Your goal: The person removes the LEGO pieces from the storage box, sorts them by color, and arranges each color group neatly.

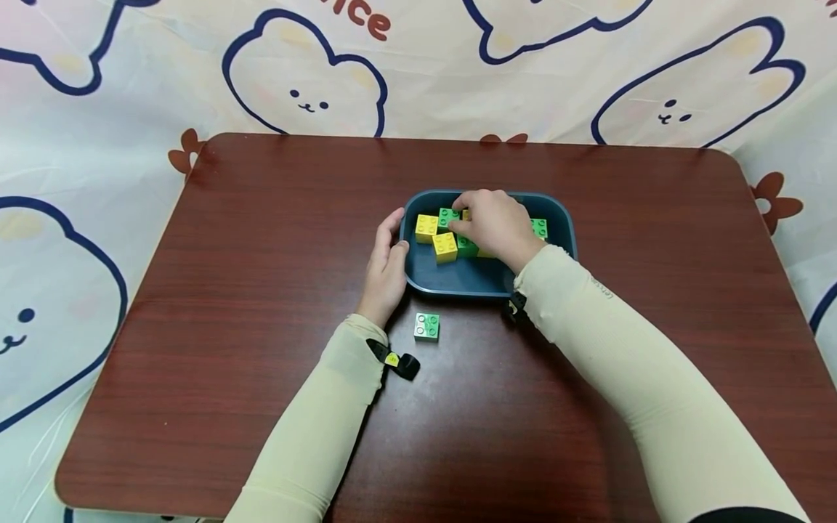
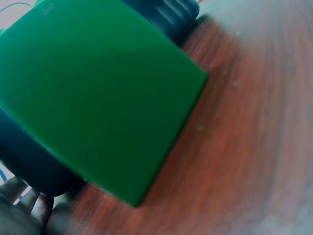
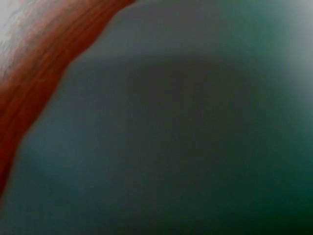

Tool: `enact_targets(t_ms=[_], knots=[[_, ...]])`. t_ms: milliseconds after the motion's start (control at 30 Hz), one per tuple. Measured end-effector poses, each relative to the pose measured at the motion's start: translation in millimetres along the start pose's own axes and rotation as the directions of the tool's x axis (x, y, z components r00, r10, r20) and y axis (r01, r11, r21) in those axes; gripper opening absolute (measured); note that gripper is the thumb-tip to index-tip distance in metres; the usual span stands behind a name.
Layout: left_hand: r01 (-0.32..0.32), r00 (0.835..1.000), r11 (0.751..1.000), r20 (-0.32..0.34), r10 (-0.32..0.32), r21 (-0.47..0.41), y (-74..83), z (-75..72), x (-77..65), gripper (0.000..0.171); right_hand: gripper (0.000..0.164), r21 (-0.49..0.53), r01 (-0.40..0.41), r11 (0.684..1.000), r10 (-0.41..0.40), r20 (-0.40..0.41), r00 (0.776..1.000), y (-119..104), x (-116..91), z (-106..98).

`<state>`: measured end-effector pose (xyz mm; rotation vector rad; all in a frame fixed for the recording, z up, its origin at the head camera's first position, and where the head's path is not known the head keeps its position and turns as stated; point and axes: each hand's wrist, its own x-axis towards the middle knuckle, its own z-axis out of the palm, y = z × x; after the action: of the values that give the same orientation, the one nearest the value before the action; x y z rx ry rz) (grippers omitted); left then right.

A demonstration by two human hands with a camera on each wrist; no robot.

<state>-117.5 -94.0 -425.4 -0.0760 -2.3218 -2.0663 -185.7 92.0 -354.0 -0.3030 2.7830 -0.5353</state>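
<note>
A dark blue tray holds several yellow and green toy building bricks. My left hand touches the tray's left side, its fingers extended along the outer wall and the thumb near the rim; its fingers also show at the tray's edge in the left wrist view. Inside the tray, my right hand reaches over the bricks, with thumb and forefinger spread about a green brick and a partly hidden yellow one. I cannot tell whether it grips either. The right wrist view shows mostly the blurred tray.
A lone green brick lies on the brown table in front of the tray, between the forearms. It looms large in the left wrist view. A yellow brick sits near the tray's front left. A patterned cloth hangs behind the table.
</note>
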Motion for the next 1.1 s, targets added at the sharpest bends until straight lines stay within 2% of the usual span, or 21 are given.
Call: enact_targets(t_ms=[433, 767, 1100], knots=[[0.043, 0.999, 0.999, 0.019, -0.043, -0.016, 0.4, 2.2, 0.8, 0.051, 0.056, 0.015, -0.082, 0.997, 0.08, 0.083, 0.993, -0.8, 4.0, -0.6], [0.006, 1.0, 1.0, 0.008, -0.006, -0.011, 0.4, 1.2, 1.9, 0.05, 0.054, 0.033, -0.059, 0.998, 0.058, 0.014, 0.998, -0.9, -2.1, -5.8], [-0.012, 1.0, 1.0, -0.008, 0.012, 0.002, 0.1, 0.6, 0.8, 0.051, 0.052, 0.062, 0.01, 0.998, -0.006, -0.068, 0.998, -4.8, -25.6, -15.6]])
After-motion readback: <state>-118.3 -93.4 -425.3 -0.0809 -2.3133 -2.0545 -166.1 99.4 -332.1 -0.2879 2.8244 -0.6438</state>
